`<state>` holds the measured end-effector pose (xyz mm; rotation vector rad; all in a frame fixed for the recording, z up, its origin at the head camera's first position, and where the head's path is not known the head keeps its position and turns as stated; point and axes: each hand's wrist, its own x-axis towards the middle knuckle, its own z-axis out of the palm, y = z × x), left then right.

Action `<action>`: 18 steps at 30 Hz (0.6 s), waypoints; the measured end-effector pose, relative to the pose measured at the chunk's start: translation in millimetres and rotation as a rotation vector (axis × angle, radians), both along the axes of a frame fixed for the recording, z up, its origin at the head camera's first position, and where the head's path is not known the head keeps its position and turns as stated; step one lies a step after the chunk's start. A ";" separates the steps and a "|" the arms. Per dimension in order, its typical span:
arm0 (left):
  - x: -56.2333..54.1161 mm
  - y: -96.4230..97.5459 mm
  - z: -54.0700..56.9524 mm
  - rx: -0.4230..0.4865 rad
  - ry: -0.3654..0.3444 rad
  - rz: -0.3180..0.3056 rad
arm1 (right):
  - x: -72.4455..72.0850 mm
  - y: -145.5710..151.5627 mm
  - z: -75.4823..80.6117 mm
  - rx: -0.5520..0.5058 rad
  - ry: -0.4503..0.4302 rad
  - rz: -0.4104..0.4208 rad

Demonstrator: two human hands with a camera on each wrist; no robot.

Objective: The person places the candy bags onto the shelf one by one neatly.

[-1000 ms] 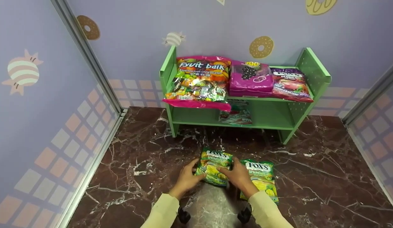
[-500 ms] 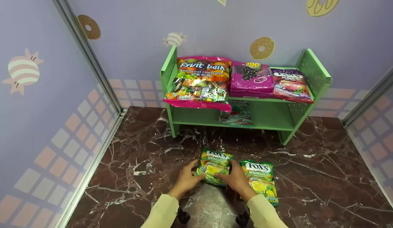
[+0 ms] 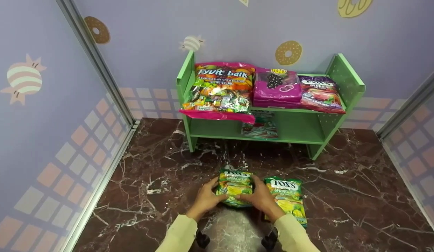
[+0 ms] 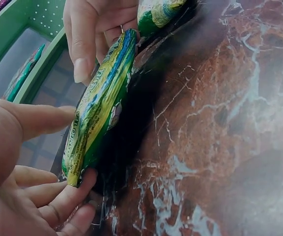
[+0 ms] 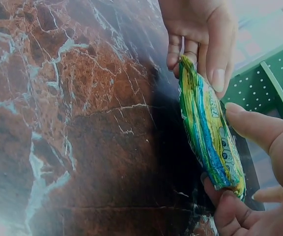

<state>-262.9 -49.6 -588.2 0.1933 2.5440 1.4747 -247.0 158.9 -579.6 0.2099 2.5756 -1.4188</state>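
Observation:
A green and yellow Fox's candy bag (image 3: 235, 185) is held between my two hands above the dark marble surface. On its left side, my left hand (image 3: 205, 196) grips the edge, thumb on the front and fingers underneath. My right hand (image 3: 261, 197) pinches the opposite edge in the same way. In the left wrist view the candy bag (image 4: 99, 105) is seen edge-on, with a dark shadow below it. The right wrist view shows the candy bag (image 5: 212, 130) between both hands too. A second, matching candy bag (image 3: 288, 201) lies flat, partly behind my right hand and wrist.
Ahead stands a green two-tier shelf (image 3: 300, 126). Its top tier bears a Fyvit Baik candy bag (image 3: 222, 89), a purple 100-marked pack (image 3: 278, 87) and a berry candy bag (image 3: 321, 92). A dark green bag (image 3: 260, 126) lies on the lower tier. Patterned walls (image 3: 234, 31) enclose the space.
The held candy bag has shifted slightly left and towards me. Its top edge now sits lower in the head view and the bag looks foreshortened. The shelf and second bag stay put.

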 end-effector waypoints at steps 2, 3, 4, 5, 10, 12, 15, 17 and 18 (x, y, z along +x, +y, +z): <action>0.8 -0.4 0.1 -0.008 0.005 -0.013 | 0.4 0.7 -0.2 0.012 0.008 0.023; 1.4 -0.6 0.2 -0.016 0.009 -0.020 | 0.5 1.1 -0.4 0.021 0.014 0.034; 2.2 -0.9 0.2 -0.027 0.018 -0.031 | 0.8 1.6 -0.8 0.028 0.017 0.044; 2.7 -1.0 -0.2 -0.041 0.029 -0.042 | 1.0 2.1 -1.3 0.033 0.022 0.055; 6.3 -1.0 1.7 -0.080 0.045 -0.064 | 2.1 4.2 -4.7 0.033 0.062 0.103; 7.8 -0.5 3.4 -0.090 0.041 -0.063 | 2.5 4.6 -5.4 0.030 0.076 0.113; 9.1 -0.2 4.4 -0.111 0.049 -0.065 | 3.1 5.1 -5.1 0.032 0.089 0.115; 9.7 0.1 5.0 -0.122 0.057 -0.065 | 3.7 5.2 -4.5 0.028 0.092 0.113; 9.8 0.2 5.1 -0.128 0.065 -0.066 | 3.9 5.1 -4.2 0.026 0.094 0.112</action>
